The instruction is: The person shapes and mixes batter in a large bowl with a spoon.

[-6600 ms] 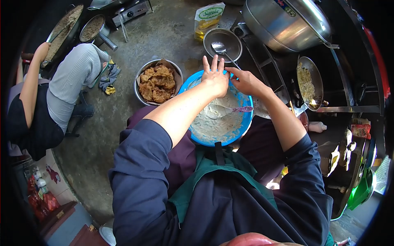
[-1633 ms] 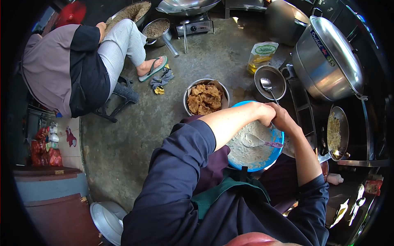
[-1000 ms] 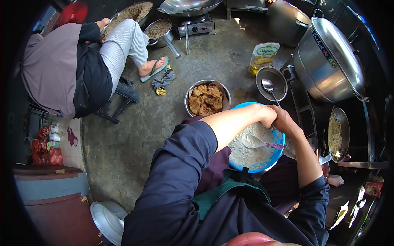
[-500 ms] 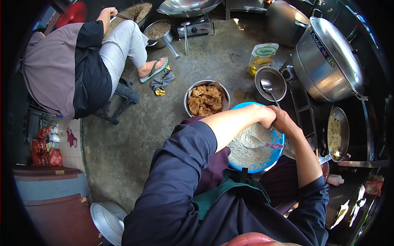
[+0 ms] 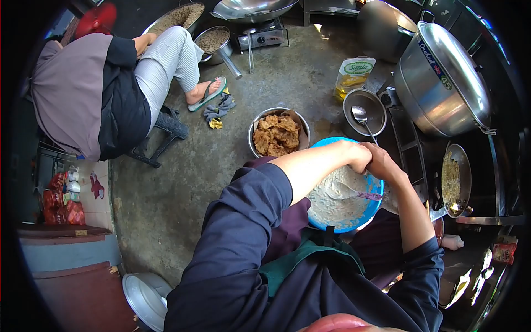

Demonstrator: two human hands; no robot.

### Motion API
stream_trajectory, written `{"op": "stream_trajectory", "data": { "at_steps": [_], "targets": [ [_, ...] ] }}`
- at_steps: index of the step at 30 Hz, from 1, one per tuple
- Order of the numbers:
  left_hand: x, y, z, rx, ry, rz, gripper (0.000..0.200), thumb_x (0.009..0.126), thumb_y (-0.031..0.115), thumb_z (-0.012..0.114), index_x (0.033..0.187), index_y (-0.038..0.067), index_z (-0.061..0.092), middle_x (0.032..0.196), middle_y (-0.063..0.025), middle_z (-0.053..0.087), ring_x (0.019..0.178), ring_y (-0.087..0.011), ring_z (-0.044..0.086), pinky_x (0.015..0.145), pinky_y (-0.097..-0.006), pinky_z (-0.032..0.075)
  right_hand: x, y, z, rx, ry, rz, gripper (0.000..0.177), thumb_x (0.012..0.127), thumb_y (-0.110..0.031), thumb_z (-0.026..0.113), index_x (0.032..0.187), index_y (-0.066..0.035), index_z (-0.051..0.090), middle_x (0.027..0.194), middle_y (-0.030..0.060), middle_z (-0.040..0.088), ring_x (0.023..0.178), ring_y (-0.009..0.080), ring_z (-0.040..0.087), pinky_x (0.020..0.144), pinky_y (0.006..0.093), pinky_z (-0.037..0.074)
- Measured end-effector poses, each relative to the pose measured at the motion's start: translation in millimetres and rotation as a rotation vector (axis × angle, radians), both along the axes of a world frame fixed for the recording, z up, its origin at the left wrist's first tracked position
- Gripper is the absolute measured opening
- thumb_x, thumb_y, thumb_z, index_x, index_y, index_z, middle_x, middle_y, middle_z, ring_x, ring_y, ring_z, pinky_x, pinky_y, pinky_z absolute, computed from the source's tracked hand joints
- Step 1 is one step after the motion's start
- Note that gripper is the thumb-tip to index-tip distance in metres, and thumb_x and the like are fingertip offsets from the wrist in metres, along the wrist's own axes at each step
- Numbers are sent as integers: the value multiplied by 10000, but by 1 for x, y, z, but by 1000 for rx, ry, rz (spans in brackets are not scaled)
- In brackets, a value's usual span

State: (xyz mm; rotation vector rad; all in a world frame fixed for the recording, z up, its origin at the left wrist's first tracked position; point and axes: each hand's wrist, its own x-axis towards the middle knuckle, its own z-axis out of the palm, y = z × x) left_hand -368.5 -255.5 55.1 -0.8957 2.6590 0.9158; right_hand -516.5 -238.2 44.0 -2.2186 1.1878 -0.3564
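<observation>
My left hand (image 5: 359, 157) and my right hand (image 5: 380, 161) meet over the far right side of a blue bowl (image 5: 375, 206). Both have curled fingers and press together; whatever may be inside them is hidden. Thick pale batter (image 5: 334, 207) with small dark flecks fills the bowl. In it lies a spoon (image 5: 369, 196) with a purple patterned handle, touched by neither hand. Beyond my left forearm sits a metal bowl of brown fried pieces (image 5: 276, 135). Just past my hands, a metal ladle (image 5: 359, 116) rests in a steel bowl (image 5: 369, 94).
A pouch of oil (image 5: 354, 77) stands beside a large lidded pot (image 5: 437, 77). On the right is a pan of oil (image 5: 454, 182). A co-worker (image 5: 83, 94) sits at the left near a wide pan of brown crumbly food (image 5: 176, 17). A wok (image 5: 254, 10) is at the back.
The co-worker's arm has drawn down and back from the wide pan towards the knee. My own hands, the spoon and the bowl have not visibly moved.
</observation>
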Motion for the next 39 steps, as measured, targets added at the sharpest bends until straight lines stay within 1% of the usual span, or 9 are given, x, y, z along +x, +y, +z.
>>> {"op": "stream_trajectory", "data": {
  "at_steps": [11,26,37,39],
  "targets": [
    [1,1,3,7,-4,2,288,759,264,646,931,37,681,937,-134,663,926,-270,618,816,-369,477,0,0,-1,0,-9,-1,376,682,-86,638,1048,-46,559,1001,174,609,982,342,565,837,401,452],
    [0,1,0,6,-18,-6,294,766,276,649,947,47,680,959,-128,662,938,-263,616,819,-369,477,-1,-1,-3,-19,-23,24,369,671,-78,638,1029,-44,555,951,165,611,950,342,563,817,404,452],
    [1,2,4,5,-30,2,293,770,274,648,954,49,679,964,-125,662,946,-262,616,824,-368,478,-1,0,-2,-9,-4,19,375,672,-80,641,1034,-43,550,977,171,611,969,343,559,825,404,451],
    [-1,1,-2,5,-35,-2,293,770,274,648,958,51,679,968,-125,661,949,-261,615,825,-367,478,-2,-1,-4,-12,-1,24,377,672,-80,642,1035,-42,549,980,171,610,972,343,558,826,404,451]
  ]
}}
